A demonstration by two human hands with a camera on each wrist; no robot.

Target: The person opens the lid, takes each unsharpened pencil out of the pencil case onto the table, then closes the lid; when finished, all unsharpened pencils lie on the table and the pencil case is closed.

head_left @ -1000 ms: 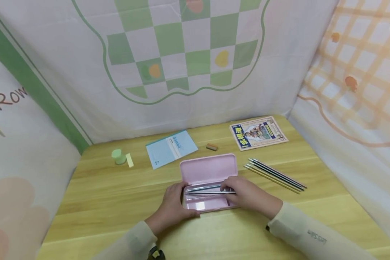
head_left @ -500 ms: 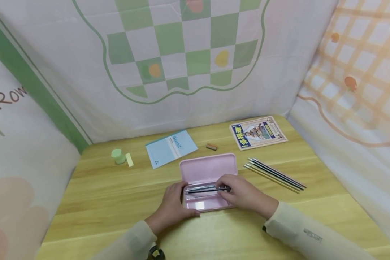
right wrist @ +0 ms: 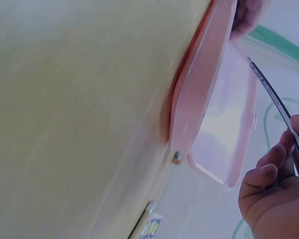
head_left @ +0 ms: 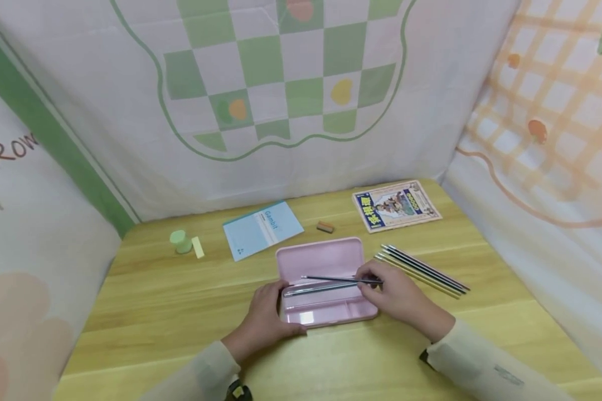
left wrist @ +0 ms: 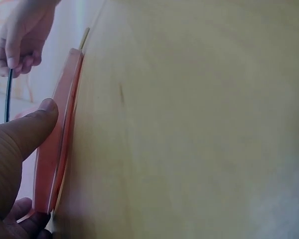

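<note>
A pink pencil case (head_left: 293, 260) lies with its lid swung back, and a dark pencil (head_left: 313, 289) rests in its rear compartment. My left hand (head_left: 265, 316) grips the case's left end; in the left wrist view the thumb presses the front wall (left wrist: 52, 149) and fingers curl round the end. Above the case's right part, my right hand (head_left: 400, 294) pinches another dark pencil (head_left: 326, 278) near its right end. That pencil (right wrist: 271, 93) slants over the open case in the right wrist view, held between thumb and fingers.
Several loose pencils (head_left: 421, 271) lie right of the case. Behind it are a blue notebook (head_left: 263, 229), a small brown-and-grey block (head_left: 325, 227) and a picture booklet (head_left: 396, 206). A green cup-shaped object (head_left: 181, 241) and a pale yellow strip (head_left: 198, 247) are at the left.
My right hand has lifted the dark pencil up out of the case's rear compartment and moved right with it. My left hand has stayed on the case.
</note>
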